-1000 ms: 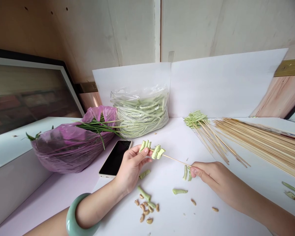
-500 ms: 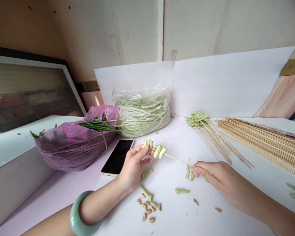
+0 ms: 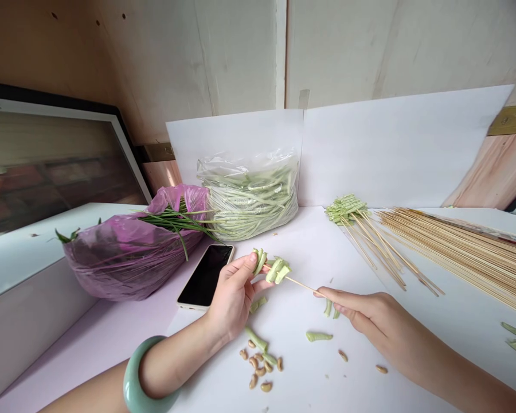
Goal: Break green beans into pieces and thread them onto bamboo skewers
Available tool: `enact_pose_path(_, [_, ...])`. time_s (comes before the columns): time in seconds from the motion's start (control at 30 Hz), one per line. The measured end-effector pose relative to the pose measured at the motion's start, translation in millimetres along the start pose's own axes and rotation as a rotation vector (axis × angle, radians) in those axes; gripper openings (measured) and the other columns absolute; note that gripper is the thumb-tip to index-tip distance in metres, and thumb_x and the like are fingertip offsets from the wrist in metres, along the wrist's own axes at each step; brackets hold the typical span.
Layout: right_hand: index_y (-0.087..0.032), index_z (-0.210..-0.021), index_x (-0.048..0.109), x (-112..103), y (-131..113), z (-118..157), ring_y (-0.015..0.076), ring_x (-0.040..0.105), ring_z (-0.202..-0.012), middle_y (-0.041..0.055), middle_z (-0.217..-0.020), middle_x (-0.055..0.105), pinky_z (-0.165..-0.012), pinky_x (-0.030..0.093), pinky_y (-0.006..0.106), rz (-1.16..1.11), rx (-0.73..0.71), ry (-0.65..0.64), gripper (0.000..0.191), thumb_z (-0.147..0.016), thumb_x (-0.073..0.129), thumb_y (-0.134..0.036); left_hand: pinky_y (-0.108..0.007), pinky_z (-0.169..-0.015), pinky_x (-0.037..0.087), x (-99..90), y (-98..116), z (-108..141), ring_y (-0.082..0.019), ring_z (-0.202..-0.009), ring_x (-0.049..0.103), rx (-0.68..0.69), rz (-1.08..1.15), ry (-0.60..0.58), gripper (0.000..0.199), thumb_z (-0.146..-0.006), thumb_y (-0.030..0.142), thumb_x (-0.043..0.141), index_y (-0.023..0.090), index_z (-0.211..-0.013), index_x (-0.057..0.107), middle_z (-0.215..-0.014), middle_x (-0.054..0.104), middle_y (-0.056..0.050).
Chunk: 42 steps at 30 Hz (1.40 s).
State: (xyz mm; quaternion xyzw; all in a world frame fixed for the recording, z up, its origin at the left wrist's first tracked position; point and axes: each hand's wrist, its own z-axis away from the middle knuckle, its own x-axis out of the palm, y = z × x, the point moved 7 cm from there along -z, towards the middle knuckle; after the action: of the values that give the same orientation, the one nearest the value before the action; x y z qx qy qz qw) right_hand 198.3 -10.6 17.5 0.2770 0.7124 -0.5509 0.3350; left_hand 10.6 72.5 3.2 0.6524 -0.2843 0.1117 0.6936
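Note:
My left hand (image 3: 232, 295) pinches pieces of green bean at the far end of a thin bamboo skewer (image 3: 300, 283). More short bean pieces (image 3: 277, 270) are threaded on it just beyond my fingers. My right hand (image 3: 372, 314) grips the skewer's other end between thumb and fingers, so the stick slants down to the right. Beneath my hands, loose bean pieces (image 3: 319, 336) and several brown bean seeds (image 3: 258, 363) lie on the white surface. Part of a bean piece (image 3: 328, 308) is hidden behind my right fingers.
A phone (image 3: 205, 275) lies left of my left hand, beside a purple bag (image 3: 124, 258) of green stalks. Behind stands a clear bag of long beans (image 3: 253, 201). Finished-looking bean skewers (image 3: 347, 209) and a pile of bare skewers (image 3: 451, 249) lie at the right.
My right hand has slid left along the skewer, closer to the threaded bean pieces. The bean pieces at my left fingertips have tilted slightly.

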Motion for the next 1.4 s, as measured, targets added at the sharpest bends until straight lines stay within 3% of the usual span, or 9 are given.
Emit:
enact_pose_path(0.17, [-0.027, -0.109, 0.073, -2.9, -2.8, 0.9, 0.0217, 0.071, -0.072, 0.0015, -0.068, 0.074, -0.063, 0.056, 0.024, -0.046, 0.012, 0.066, 0.042, -0.082, 0.043, -0.016, -0.026, -0.06, 0.059, 0.6, -1.3, 3.9, -0.015, -0.069, 0.06, -0.035, 0.042, 0.041, 0.027, -0.066, 0.035, 0.08, 0.011, -0.07, 0.069, -0.069, 0.064, -0.004])
enact_pose_path(0.5, [-0.025, -0.103, 0.075, -4.1, -8.4, 1.8, 0.0216, 0.072, -0.066, 0.0026, -0.073, 0.076, -0.052, 0.056, 0.022, -0.084, 0.018, 0.112, 0.04, -0.079, 0.045, -0.016, -0.024, -0.06, 0.059, 0.4, -2.5, 4.8, -0.014, -0.071, 0.06, -0.037, 0.06, 0.016, 0.023, -0.069, 0.032, 0.078, 0.011, -0.072, 0.069, -0.071, 0.063, -0.003])
enact_pose_path(0.67, [-0.025, -0.105, 0.075, 1.1, -6.0, 1.6, 0.0212, 0.072, -0.063, 0.0022, -0.074, 0.077, -0.053, 0.057, 0.023, -0.118, 0.057, 0.084, 0.039, -0.082, 0.044, -0.019, -0.022, -0.059, 0.057, 2.2, -1.1, 6.3, -0.012, -0.068, 0.06, -0.028, 0.071, 0.024, 0.024, -0.069, 0.033, 0.078, 0.011, -0.073, 0.069, -0.071, 0.063, -0.003])
enact_pose_path(0.83, [-0.025, -0.107, 0.074, 8.5, -9.5, 1.5, 0.0217, 0.072, -0.065, 0.0022, -0.066, 0.074, -0.055, 0.057, 0.024, -0.181, 0.059, 0.068, 0.038, -0.084, 0.044, -0.021, -0.022, -0.059, 0.055, 14.5, -5.9, 14.2, -0.012, -0.065, 0.059, -0.06, -0.022, -0.094, 0.025, -0.073, 0.035, 0.075, 0.01, -0.07, 0.071, -0.069, 0.064, -0.004])
enact_pose_path(1.0, [-0.024, -0.109, 0.073, 9.2, -13.4, 0.5, 0.0229, 0.073, -0.07, 0.0028, -0.069, 0.075, -0.058, 0.058, 0.025, -0.171, 0.048, 0.044, 0.039, -0.085, 0.042, -0.021, -0.023, -0.061, 0.053, 13.9, -5.8, 16.1, -0.013, -0.065, 0.059, -0.051, -0.05, -0.086, 0.025, -0.073, 0.035, 0.074, 0.011, -0.067, 0.071, -0.069, 0.065, -0.005])
enact_pose_path(1.2, [-0.025, -0.106, 0.074, 3.5, -14.5, 0.1, 0.0216, 0.072, -0.063, 0.0015, -0.067, 0.075, -0.056, 0.057, 0.024, -0.114, 0.035, 0.064, 0.04, -0.084, 0.041, -0.02, -0.025, -0.065, 0.054, 12.7, -6.9, 14.5, -0.015, -0.068, 0.06, -0.081, -0.039, -0.072, 0.026, -0.071, 0.036, 0.076, 0.012, -0.068, 0.069, -0.071, 0.065, -0.005])
enact_pose_path(1.4, [-0.025, -0.108, 0.073, 10.3, -10.9, 0.7, 0.0223, 0.073, -0.067, 0.0018, -0.07, 0.076, -0.06, 0.058, 0.025, -0.074, 0.017, 0.085, 0.039, -0.085, 0.042, -0.02, -0.026, -0.072, 0.056, 16.0, -14.2, 18.1, -0.015, -0.076, 0.065, -0.155, -0.048, -0.083, 0.028, -0.06, 0.018, 0.084, 0.015, -0.083, 0.067, -0.081, 0.068, -0.003])
